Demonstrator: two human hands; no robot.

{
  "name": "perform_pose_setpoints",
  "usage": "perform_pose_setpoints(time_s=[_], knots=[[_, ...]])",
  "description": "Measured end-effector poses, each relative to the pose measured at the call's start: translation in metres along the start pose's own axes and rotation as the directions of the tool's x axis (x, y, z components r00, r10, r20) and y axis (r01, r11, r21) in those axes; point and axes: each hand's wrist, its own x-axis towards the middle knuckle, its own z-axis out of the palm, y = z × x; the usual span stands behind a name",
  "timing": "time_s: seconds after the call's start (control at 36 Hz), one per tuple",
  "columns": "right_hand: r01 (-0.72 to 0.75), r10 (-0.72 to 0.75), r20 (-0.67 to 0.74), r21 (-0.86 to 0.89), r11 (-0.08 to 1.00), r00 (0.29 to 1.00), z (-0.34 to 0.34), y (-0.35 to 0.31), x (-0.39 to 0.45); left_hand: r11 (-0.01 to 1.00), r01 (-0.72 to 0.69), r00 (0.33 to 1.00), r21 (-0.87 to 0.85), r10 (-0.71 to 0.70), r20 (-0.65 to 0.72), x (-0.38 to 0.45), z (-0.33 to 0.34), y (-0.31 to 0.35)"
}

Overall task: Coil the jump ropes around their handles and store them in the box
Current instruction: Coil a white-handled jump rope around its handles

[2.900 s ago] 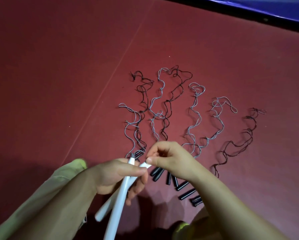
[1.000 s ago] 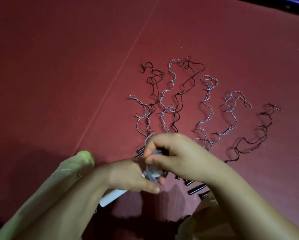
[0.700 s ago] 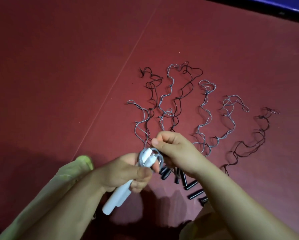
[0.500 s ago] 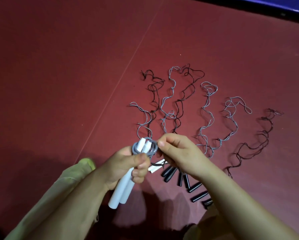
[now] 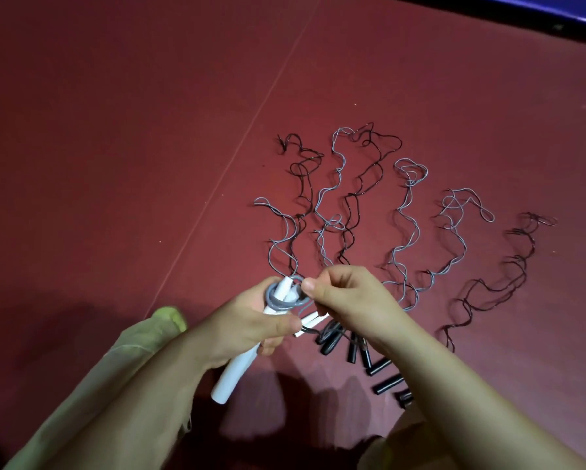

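My left hand (image 5: 251,325) grips a pair of white jump-rope handles (image 5: 234,371) held together, upper ends pointing away from me. A grey rope (image 5: 278,301) is looped several times around those upper ends. My right hand (image 5: 349,300) pinches that grey rope between thumb and forefinger just right of the handles. Several more jump ropes (image 5: 403,225), grey and black, lie wavy on the red floor beyond my hands. Their black handles (image 5: 383,385) lie in a row under my right wrist, and another white handle pair (image 5: 310,322) lies below the hands. No box is in view.
The red mat floor (image 5: 115,164) has a thin seam line (image 5: 237,147) running diagonally left of the ropes. A dark strip and a blue mat edge (image 5: 539,8) run along the top right corner. My green sleeves show at the bottom.
The grey rope has gone from loose on the floor to wound in loops around the white handles' ends. My right hand has circled the handles, and my left hand has tilted them more upright.
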Motion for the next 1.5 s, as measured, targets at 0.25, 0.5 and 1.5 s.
perform_pose_setpoints(time_s=[0.25, 0.5, 1.5], knots=[[0.048, -0.06, -0.089, -0.136, 0.99, 0.994, 0.004, 0.004, 0.001, 0.997, -0.036, 0.999, -0.066, 0.036, -0.01, 0.0, 0.005, 0.002], [0.012, -0.082, -0.133, -0.462, 0.887, 0.988, 0.015, 0.004, -0.001, 1.0, -0.022, 0.975, 0.014, 0.025, -0.221, 0.004, 0.012, 0.004], [0.058, -0.067, 0.1, 0.088, 0.994, 0.993, 0.002, 0.002, 0.004, 0.97, 0.103, 0.977, -0.222, -0.057, 0.207, -0.004, 0.009, 0.002]])
